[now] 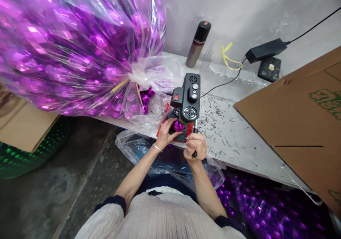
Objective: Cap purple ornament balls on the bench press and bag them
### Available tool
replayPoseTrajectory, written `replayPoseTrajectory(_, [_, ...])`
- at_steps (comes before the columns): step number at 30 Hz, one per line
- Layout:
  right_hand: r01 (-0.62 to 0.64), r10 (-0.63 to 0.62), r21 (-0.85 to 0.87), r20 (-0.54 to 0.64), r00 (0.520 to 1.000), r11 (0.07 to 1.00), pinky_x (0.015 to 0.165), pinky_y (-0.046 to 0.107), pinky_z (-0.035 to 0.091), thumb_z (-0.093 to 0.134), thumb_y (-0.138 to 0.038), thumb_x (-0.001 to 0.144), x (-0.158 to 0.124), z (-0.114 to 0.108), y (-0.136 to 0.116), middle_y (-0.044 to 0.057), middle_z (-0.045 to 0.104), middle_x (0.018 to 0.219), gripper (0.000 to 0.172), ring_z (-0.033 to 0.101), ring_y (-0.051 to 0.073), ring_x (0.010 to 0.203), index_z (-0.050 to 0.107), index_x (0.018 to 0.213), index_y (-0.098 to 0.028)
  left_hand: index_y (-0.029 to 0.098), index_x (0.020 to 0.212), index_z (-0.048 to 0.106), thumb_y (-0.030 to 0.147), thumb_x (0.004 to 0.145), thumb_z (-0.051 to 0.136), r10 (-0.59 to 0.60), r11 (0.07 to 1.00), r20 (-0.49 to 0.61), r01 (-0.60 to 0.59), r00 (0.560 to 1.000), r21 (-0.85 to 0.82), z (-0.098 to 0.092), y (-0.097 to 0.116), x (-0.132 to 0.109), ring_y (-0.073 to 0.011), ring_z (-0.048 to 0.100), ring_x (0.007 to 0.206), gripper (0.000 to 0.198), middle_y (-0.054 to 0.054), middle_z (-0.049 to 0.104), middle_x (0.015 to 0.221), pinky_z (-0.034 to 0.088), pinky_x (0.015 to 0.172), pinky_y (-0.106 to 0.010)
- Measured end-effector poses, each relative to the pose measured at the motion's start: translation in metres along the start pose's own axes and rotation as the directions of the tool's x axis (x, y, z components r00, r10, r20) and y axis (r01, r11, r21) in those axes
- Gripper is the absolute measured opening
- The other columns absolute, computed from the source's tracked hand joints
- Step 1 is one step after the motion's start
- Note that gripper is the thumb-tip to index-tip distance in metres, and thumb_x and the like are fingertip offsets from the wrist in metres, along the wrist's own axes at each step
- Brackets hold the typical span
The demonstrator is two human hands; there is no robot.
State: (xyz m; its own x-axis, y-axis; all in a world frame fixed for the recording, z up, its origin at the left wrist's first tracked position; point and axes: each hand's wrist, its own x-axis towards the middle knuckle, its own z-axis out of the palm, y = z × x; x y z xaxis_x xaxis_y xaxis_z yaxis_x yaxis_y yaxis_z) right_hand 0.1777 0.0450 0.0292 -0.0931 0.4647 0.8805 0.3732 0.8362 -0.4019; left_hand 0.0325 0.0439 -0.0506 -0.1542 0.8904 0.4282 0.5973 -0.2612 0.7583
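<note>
A shiny purple ball (178,125) sits under the head of a small black bench machine (190,93). My left hand (167,134) grips the ball from its left side, thumb in front and fingers behind. My right hand (196,147) is wrapped round the machine's black-ended lever (195,128), which points down toward me. Part of the machine's dark base (181,138) and a red sheet under it show between my hands. What the machine's head touches on the ball is hidden from above.
A huge clear bag of purple balls (87,50) fills the left. Black bits (218,125) litter the white table. Behind stand a spray can (198,44), a yellow tie (226,59) and a black power adapter (266,50). A cardboard box (298,118) rises at right. More purple balls (266,210) lie below.
</note>
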Motion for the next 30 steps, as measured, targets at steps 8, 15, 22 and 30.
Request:
replayPoseTrajectory(8, [-0.033,0.035,0.035,-0.065,0.997,0.999,0.07,0.034,0.051,0.041,-0.025,0.102,-0.009,0.008,0.002,0.0,0.058,0.076,0.023,0.057,0.013,0.066,0.052,0.082,-0.023,0.021,0.137,0.058,0.054,0.085,0.074,-0.029,0.999,-0.003,0.029,1.0,0.013,0.002,0.001,-0.001,-0.03,0.063,0.127,0.064,-0.015,0.066,0.133,0.05,0.109,-0.048])
replayPoseTrajectory(15, [-0.039,0.04,0.02,-0.086,0.996,0.999,0.074,0.035,0.052,0.04,-0.024,0.102,-0.014,0.011,0.004,0.0,0.058,0.076,0.024,0.058,0.013,0.066,0.051,0.081,-0.023,0.02,0.137,0.057,0.054,0.086,0.074,0.0,1.0,-0.019,0.001,1.0,0.02,0.001,0.001,-0.001,-0.0293,0.064,0.126,0.064,-0.015,0.067,0.132,0.051,0.108,-0.046])
replayPoseTrajectory(22, [-0.022,0.024,0.028,-0.094,0.995,0.999,0.07,0.034,0.051,0.037,-0.023,0.101,-0.014,0.013,0.007,0.0,0.057,0.075,0.024,0.058,0.014,0.064,0.05,0.081,-0.023,0.021,0.137,0.057,0.05,0.085,0.076,-0.014,0.999,-0.024,0.015,1.0,0.03,0.003,0.0,0.0,-0.0296,0.064,0.126,0.062,-0.015,0.067,0.132,0.051,0.108,-0.047])
replayPoseTrajectory(30, [0.018,-0.018,-0.006,-0.074,0.997,1.0,0.067,0.032,0.049,0.038,-0.018,0.1,-0.006,0.011,0.003,-0.001,0.056,0.073,0.025,0.055,0.013,0.063,0.048,0.078,-0.023,0.02,0.136,0.058,0.052,0.086,0.074,-0.004,1.0,-0.04,0.005,0.999,0.016,0.005,-0.001,0.003,-0.0286,0.064,0.125,0.061,-0.015,0.067,0.131,0.051,0.108,-0.047])
